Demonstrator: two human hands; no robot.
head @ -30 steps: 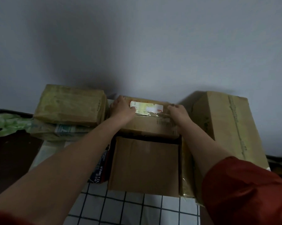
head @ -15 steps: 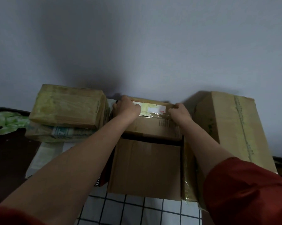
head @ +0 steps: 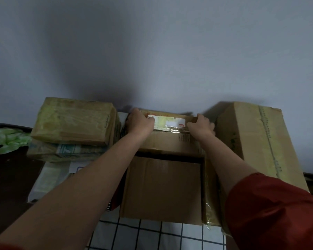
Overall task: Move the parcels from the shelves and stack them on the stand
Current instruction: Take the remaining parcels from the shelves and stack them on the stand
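Grey wall (head: pixel 152 51); left hand (head: pixel 141 121), right hand (head: pixel 201 125) still gripping top parcel (head: pixel 170 143)

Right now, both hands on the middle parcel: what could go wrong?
1. The labelled parcel sits close between the taped stack and the tall carton; shifting it may drag either neighbour.
2. The left hand and right hand grip only its far top edge, near glossy tape; a slip seems possible.
3. A dark gap hides its support; it could tilt onto the brown box in front.
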